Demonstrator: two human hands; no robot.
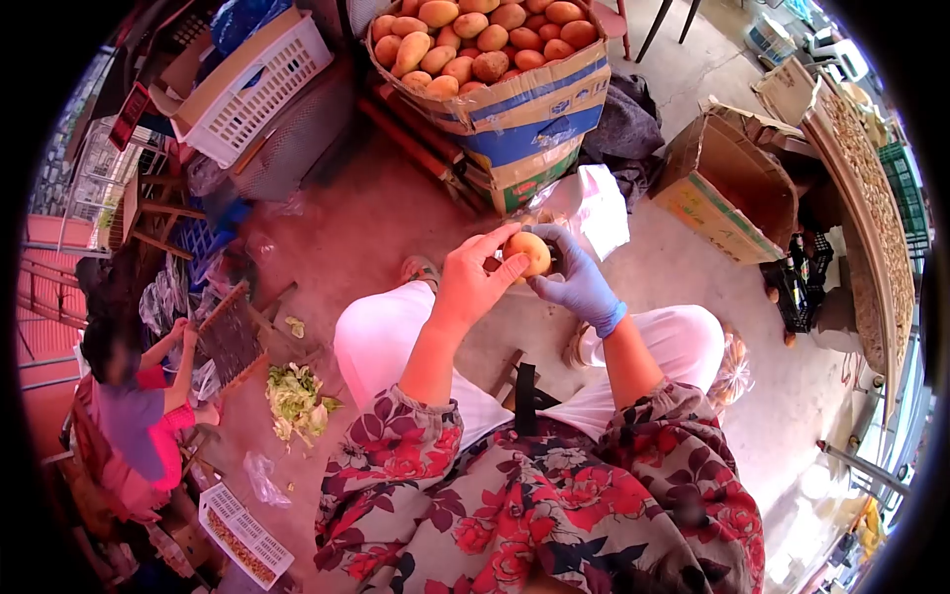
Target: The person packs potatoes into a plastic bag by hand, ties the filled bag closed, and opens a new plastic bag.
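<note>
In front of my knees I hold a yellow-orange mango [528, 254] between both hands. My left hand [477, 275] is bare, and its thumb and fingers close round the near side of the fruit. On the other side, my right hand [582, 285] wears a thin blue glove and grips the mango with bent fingers. Whether anything small sits between the fingers I cannot make out. Beyond my hands stands a cardboard box [539, 119] heaped with mangoes [465, 40]. Crumpled white paper [602, 213] lies beside the box's foot.
An open cardboard carton [727, 183] stands at the right, near a long raised tray [876, 228]. To the left are a white plastic basket [262, 94] and a pile of leafy scraps [297, 401]. Another person [139, 416] sits at far left, with a clear bag [265, 480] nearby.
</note>
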